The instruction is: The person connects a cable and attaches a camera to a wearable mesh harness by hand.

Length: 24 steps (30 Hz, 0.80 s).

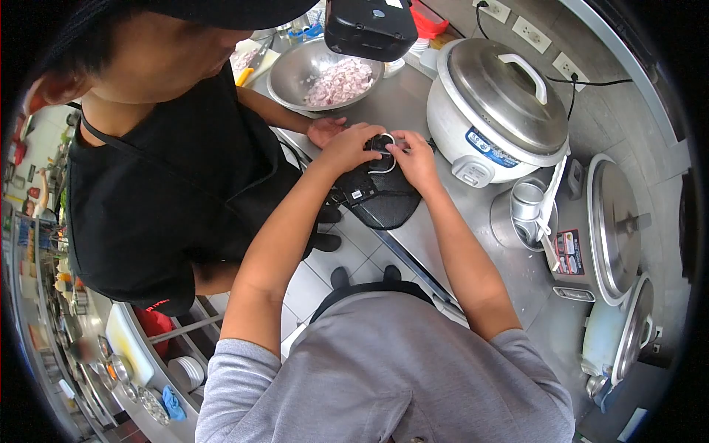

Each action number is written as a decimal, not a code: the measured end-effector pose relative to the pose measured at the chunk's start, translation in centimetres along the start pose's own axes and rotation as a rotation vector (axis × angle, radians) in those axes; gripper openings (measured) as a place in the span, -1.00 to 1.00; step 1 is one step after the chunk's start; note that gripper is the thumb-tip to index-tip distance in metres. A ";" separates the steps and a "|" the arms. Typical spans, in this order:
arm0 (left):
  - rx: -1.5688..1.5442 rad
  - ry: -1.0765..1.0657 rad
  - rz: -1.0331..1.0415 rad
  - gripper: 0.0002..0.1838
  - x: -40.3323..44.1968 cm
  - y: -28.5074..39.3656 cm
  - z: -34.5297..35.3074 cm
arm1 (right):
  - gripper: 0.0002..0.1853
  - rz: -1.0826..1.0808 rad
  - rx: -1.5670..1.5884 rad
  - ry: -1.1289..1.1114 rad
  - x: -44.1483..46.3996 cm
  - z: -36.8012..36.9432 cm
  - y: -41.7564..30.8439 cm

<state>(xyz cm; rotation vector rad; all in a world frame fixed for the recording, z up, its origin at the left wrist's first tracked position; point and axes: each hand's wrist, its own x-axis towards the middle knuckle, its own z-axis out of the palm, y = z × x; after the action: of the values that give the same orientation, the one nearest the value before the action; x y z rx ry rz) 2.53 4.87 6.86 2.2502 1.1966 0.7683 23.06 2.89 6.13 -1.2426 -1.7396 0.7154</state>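
Over the steel counter, my left hand (353,150) is closed around a small black device (380,143). My right hand (415,156) has its thumb and fingers pinched at a white cable (392,138) on the device's right side. The cable loops down below my fingers. Under both hands lies a black mesh pouch (390,201) with a strap, close to the counter's front edge. Another person's hand (325,131) rests palm up just left of my left hand. My fingers hide much of the device.
A person in a black apron (177,177) stands close on my left. Behind my hands is a steel bowl (284,77) of chopped pale pink pieces. To the right stand a large rice cooker (461,111), a steel container (506,221) with utensils and another lidded cooker (614,221).
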 end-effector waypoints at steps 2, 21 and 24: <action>0.013 0.027 0.024 -0.38 0.0 0.0 0.1 | -0.70 -0.014 0.014 0.041 0.0 0.0 -0.9; 0.021 0.053 -0.060 -0.45 0.1 -1.0 1.1 | -0.89 -0.112 -0.145 0.045 2.3 0.2 -1.8; 0.047 0.083 -0.039 -0.45 0.1 -1.1 1.4 | -0.88 -0.144 -0.172 0.038 2.7 0.3 -1.6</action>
<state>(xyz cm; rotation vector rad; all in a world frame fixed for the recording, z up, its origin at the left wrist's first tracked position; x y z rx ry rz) 2.87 5.33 5.23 2.2451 1.3065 0.8344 21.70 4.84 8.16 -1.2216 -1.8687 0.4628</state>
